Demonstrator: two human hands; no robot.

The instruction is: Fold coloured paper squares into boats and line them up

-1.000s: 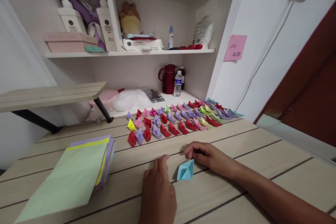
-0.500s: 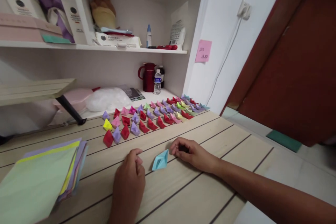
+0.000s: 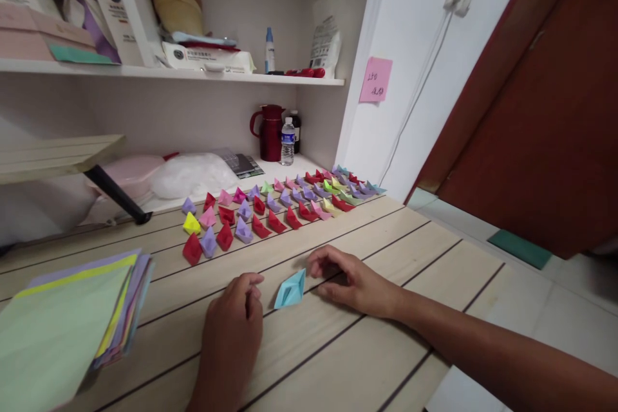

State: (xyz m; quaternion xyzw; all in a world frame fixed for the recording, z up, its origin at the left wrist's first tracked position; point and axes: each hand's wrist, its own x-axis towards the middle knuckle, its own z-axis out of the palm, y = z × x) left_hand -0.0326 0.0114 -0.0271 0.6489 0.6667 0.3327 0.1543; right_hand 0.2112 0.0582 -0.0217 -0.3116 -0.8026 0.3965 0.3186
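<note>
A light blue folded paper boat [image 3: 290, 290] rests on the wooden-slat table between my two hands, touched by neither. Just right of it, my right hand [image 3: 355, 280] is open, thumb and fingers curved apart with nothing in them. To the boat's left, my left hand [image 3: 234, 318] lies low over the tabletop, its fingers loosely bent and holding nothing; some of those fingers are partly hidden. Beyond the hands, rows of small paper boats in red, purple, pink, yellow and green, among them a red boat [image 3: 277, 223], run toward the table's far right corner.
A stack of coloured paper sheets [image 3: 62, 322] lies at the left. Behind the table stand a dark red jug [image 3: 270, 134] and a water bottle [image 3: 288, 143], with a plastic bag [image 3: 193, 175] nearby. The black leg [image 3: 118, 196] of a small raised stand comes down at the back left.
My right thumb and fingers have spread further apart beside the blue paper boat. The whole view has shifted slightly; the boat stays between my hands.
</note>
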